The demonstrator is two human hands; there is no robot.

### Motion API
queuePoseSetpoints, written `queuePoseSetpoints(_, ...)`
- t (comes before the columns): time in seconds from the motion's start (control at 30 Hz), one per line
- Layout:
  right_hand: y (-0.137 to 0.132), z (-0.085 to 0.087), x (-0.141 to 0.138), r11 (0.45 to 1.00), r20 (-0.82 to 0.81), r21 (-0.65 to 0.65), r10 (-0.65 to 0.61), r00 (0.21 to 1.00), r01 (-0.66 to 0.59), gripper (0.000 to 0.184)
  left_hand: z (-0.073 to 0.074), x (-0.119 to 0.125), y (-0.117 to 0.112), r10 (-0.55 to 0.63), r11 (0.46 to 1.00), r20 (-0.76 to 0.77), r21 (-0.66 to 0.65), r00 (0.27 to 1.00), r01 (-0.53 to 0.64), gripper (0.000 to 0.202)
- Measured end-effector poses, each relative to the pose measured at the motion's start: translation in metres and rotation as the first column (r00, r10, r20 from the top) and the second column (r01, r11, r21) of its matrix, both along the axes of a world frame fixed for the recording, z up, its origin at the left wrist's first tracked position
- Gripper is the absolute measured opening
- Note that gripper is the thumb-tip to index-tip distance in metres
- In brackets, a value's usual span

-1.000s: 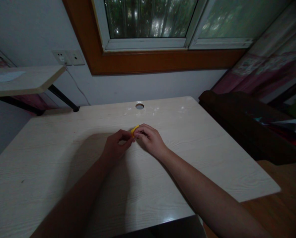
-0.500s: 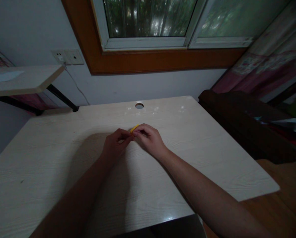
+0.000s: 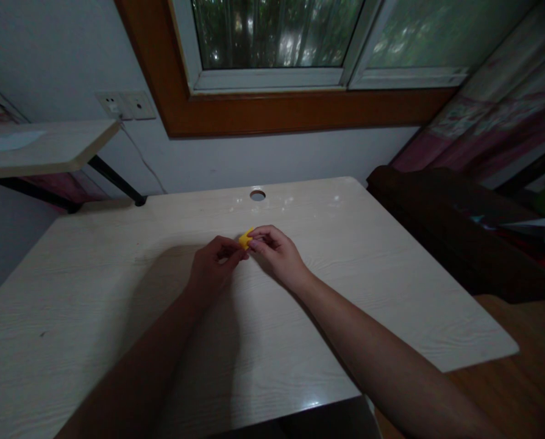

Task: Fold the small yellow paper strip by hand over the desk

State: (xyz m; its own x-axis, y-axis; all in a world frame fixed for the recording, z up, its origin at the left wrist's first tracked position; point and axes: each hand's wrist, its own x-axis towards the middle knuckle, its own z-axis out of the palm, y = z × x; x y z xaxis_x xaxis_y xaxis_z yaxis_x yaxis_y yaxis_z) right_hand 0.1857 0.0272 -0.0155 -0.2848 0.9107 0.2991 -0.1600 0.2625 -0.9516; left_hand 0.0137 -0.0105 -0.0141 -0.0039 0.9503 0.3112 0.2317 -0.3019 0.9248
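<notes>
Against the pale desktop (image 3: 373, 274), a yellow piece (image 3: 244, 239) slants away rightward

This looks like a room in a home, probably a bedroom or study. At the upper right of the frame hangs a curtain (image 3: 464, 128) with a pink lower part and a patterned band, beside a sliding window (image 3: 277, 79) in broad brown trim (image 3: 300, 111), with greenery (image 3: 281, 33) outside. A pale wood-grain counter (image 3: 359, 268) with a round hole (image 3: 257, 196) stands against a plain wall (image 3: 263, 155). At upper left are a raised shelf (image 3: 48, 152) and wall sockets (image 3: 139, 105); at right, dark furniture (image 3: 437, 225) stands above a brown floor (image 3: 496, 390).
</notes>
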Motion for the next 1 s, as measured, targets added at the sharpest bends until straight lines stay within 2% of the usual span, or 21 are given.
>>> queuePoseSetpoints(0.53,-0.0001,-0.0035,-0.0006,0.999,-0.023,-0.048,-0.010,1.000,0.009,0.017,0.0024,0.0007,-0.0013,-0.001,1.000,-0.111,0.016,0.994,0.003,0.019)
queuePoseSetpoints(0.9,-0.0008,-0.0041,-0.0018,0.997,-0.041,-0.070,-0.014,0.999,0.011,0.015,-0.0037,0.0022,0.0017,-0.038,0.999,0.031,-0.029,0.999,0.039,0.033)
queuePoseSetpoints(1.0,-0.0009,-0.0039,-0.0019,0.997,-0.052,-0.082,-0.001,0.999,-0.003,0.016,-0.0043,0.0019,0.0023,-0.069,0.996,0.105,-0.048,0.992,0.075,0.030)
